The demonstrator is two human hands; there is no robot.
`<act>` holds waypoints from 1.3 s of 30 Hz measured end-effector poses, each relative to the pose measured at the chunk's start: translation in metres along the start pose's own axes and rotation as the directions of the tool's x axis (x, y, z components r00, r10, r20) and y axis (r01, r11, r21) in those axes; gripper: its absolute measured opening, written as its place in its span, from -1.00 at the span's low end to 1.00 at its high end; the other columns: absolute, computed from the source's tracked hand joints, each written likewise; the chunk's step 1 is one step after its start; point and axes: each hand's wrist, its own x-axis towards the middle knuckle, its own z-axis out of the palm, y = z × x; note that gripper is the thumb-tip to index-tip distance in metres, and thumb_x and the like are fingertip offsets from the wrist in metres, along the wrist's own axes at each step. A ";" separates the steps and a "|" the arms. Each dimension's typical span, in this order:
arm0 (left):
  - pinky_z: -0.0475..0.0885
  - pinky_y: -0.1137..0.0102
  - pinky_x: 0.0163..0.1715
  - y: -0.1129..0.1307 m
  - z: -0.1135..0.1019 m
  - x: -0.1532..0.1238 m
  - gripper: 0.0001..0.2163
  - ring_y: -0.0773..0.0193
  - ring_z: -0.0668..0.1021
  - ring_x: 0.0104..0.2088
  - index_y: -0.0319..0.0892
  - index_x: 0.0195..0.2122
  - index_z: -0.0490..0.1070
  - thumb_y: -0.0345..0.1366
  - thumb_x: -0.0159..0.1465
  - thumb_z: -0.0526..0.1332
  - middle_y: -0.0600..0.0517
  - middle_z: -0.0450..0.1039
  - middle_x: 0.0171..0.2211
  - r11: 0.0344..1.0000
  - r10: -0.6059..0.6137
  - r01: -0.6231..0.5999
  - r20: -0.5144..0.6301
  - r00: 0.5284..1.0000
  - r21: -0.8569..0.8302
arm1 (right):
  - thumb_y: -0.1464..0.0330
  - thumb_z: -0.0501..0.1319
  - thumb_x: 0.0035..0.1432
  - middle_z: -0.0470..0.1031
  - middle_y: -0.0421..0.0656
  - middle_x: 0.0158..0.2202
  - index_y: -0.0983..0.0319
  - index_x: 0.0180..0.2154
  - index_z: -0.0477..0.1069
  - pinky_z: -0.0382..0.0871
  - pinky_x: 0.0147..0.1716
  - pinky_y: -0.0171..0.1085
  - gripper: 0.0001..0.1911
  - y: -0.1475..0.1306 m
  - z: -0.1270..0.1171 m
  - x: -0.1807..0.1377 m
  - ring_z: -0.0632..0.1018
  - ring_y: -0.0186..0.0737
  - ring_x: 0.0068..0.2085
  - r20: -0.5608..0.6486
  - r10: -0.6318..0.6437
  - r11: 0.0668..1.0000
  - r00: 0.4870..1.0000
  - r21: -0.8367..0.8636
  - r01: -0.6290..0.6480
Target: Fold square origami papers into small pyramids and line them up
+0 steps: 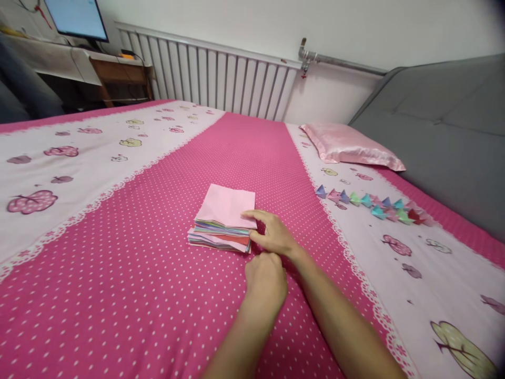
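On the bed [130, 252], well in from the far edge by the radiator [213, 71], lies a stack of paper squares [226, 204], pink on top with mixed colours showing along its near edge. The sheets look thin, light and easily creased; as a judgement, the loose layers would slide over one another, so a pinch at a corner suits single sheets and a full-depth grip suits the pile. Just off the stack's near right corner, the left hand [266, 279] has its fingers curled in; whether they enclose anything is hidden. The right hand [272, 231] meets the stack's right side, forefinger on the top sheet and thumb lower at the edge; how firmly they press cannot be told. Farther right, toward the headboard [442, 121], sit small folded paper pieces [366, 200], likely crushable, best lifted by their folds.
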 end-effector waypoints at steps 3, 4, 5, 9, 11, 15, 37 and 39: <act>0.41 0.22 -0.25 0.000 -0.001 0.000 -0.74 0.01 0.53 -0.23 -0.33 -0.21 0.43 -0.32 0.19 0.04 -0.26 0.48 -0.28 1.000 -0.004 0.004 -0.012 1.000 -0.004 | 0.50 0.13 -0.13 0.45 -0.09 -0.05 0.26 -0.08 0.40 0.28 0.02 -0.15 -0.53 0.000 -0.003 0.000 0.46 -0.15 -0.04 0.033 0.046 0.997 0.998 0.052 -0.048; 0.40 0.22 -0.25 0.000 -0.001 0.000 -0.74 0.01 0.53 -0.23 -0.33 -0.21 0.43 -0.32 0.19 0.03 -0.26 0.48 -0.28 1.000 -0.006 0.006 -0.013 1.000 -0.005 | 0.50 0.14 -0.13 0.45 -0.08 -0.04 0.26 -0.08 0.40 0.27 0.03 -0.15 -0.53 0.000 -0.004 0.000 0.45 -0.15 -0.03 0.043 0.052 0.996 0.998 0.070 -0.055; 0.40 0.22 -0.25 0.000 -0.002 0.000 -0.74 0.01 0.53 -0.23 -0.32 -0.21 0.43 -0.32 0.20 0.03 -0.26 0.48 -0.28 1.000 -0.007 0.007 -0.007 1.000 -0.005 | 0.49 0.16 -0.13 0.45 -0.08 -0.04 0.26 -0.08 0.40 0.27 0.04 -0.15 -0.53 0.001 -0.005 0.000 0.45 -0.14 -0.02 0.050 0.055 0.995 0.997 0.087 -0.059; 0.39 0.27 -0.24 0.001 -0.004 -0.001 -0.72 0.03 0.53 -0.21 -0.32 -0.19 0.43 -0.30 0.20 0.03 -0.24 0.48 -0.28 1.000 -0.003 0.003 0.020 1.000 0.001 | 0.48 0.16 -0.11 0.45 -0.10 -0.04 0.24 -0.08 0.40 0.26 0.05 -0.13 -0.54 0.004 -0.008 -0.001 0.45 -0.15 -0.01 0.062 0.065 0.985 0.996 0.153 -0.074; 0.39 0.28 -0.24 0.001 -0.005 -0.001 -0.72 0.03 0.52 -0.21 -0.31 -0.18 0.43 -0.29 0.19 0.04 -0.24 0.49 -0.28 1.000 -0.005 0.005 0.024 1.000 0.001 | 0.49 0.15 -0.10 0.46 -0.11 -0.05 0.24 -0.09 0.41 0.28 0.04 -0.14 -0.55 0.005 -0.009 -0.001 0.46 -0.16 -0.02 0.059 0.074 0.981 0.995 0.177 -0.084; 0.38 0.26 -0.24 0.000 -0.004 -0.001 -0.72 0.02 0.52 -0.21 -0.31 -0.19 0.43 -0.29 0.20 0.04 -0.23 0.48 -0.27 1.000 0.002 -0.002 0.012 1.000 -0.006 | 0.53 0.12 -0.13 0.48 -0.11 -0.07 0.25 -0.10 0.43 0.29 0.02 -0.17 -0.54 0.006 -0.008 0.000 0.47 -0.18 -0.03 0.049 0.083 0.978 0.995 0.189 -0.091; 0.36 0.30 -0.24 0.000 -0.003 0.000 -0.74 0.05 0.51 -0.20 -0.32 -0.20 0.41 -0.29 0.20 0.03 -0.22 0.47 -0.24 1.000 -0.013 0.013 0.018 1.000 0.003 | 0.52 0.17 -0.12 0.52 -0.11 -0.13 0.23 -0.16 0.47 0.35 -0.03 -0.14 -0.60 0.012 -0.003 -0.001 0.51 -0.15 -0.09 0.005 0.120 0.960 0.993 0.254 -0.117; 0.36 0.29 -0.23 0.000 -0.003 0.000 -0.74 0.04 0.51 -0.19 -0.32 -0.20 0.41 -0.30 0.20 0.04 -0.22 0.47 -0.23 1.000 -0.013 0.013 0.023 1.000 0.007 | 0.49 0.19 -0.09 0.53 -0.11 -0.14 0.23 -0.17 0.48 0.36 -0.05 -0.13 -0.64 0.014 -0.002 0.000 0.52 -0.14 -0.11 0.023 0.141 0.934 0.990 0.328 -0.140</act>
